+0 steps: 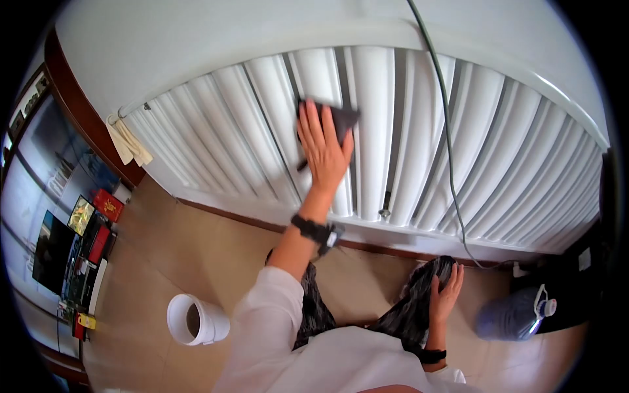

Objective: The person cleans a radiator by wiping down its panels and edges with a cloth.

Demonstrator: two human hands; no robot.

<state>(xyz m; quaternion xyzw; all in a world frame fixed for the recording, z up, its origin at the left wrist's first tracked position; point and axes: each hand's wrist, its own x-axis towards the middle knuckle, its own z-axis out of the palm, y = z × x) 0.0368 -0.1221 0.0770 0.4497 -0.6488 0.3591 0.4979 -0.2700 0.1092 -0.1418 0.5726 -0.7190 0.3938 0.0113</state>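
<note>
A white ribbed radiator (373, 131) spans the wall in front of me. My left hand (322, 149) presses a dark cloth (345, 120) against its ribs, left of the middle, with the fingers pointing up over the cloth. A black band circles that wrist. Lower right, my right hand (445, 295) rests on my knee in dark patterned trousers (414, 311), its fingers stretched out and holding nothing.
A white bucket (219, 323) stands on the tiled floor at the left. A large water bottle (511, 316) is at the right. A grey cable (448, 131) hangs across the radiator. Pale cloths (129, 142) hang at its left end, near a cabinet with a screen (52, 252).
</note>
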